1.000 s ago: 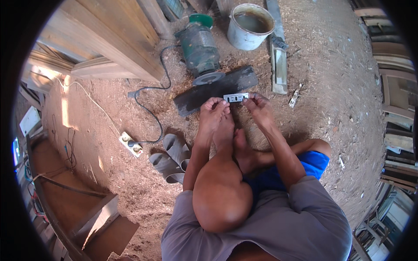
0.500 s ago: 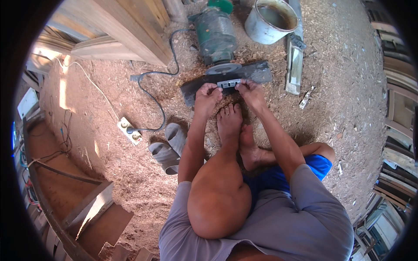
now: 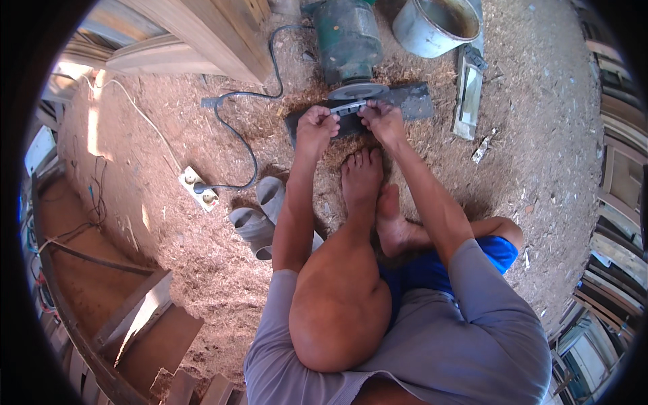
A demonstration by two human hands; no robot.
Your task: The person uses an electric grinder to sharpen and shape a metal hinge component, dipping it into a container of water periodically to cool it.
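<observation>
A short, slotted metal blade [image 3: 347,109] is stretched between my two hands, right at the near edge of a grey grinding wheel [image 3: 359,90]. My left hand [image 3: 316,129] is closed, pinching the blade's left end with thumb and fingers. At the other end my right hand [image 3: 383,123] pinches it the same way. The wheel sits on the near end of a green motor [image 3: 347,44]. Under the wheel and hands lies a dark flat board [image 3: 413,101]. Whether the blade touches the wheel I cannot tell.
Behind to the right stands a whitish bucket [image 3: 432,30] with murky liquid. A black cable [image 3: 255,148] runs from the motor to a power strip [image 3: 198,189] at left. Grey slippers [image 3: 253,228] lie beside my left arm. Timber posts [image 3: 223,40] rise at far left.
Both hands have brought the blade closer to the wheel and tipped it, so its slotted face shows narrower. The whole view has shifted slightly.
</observation>
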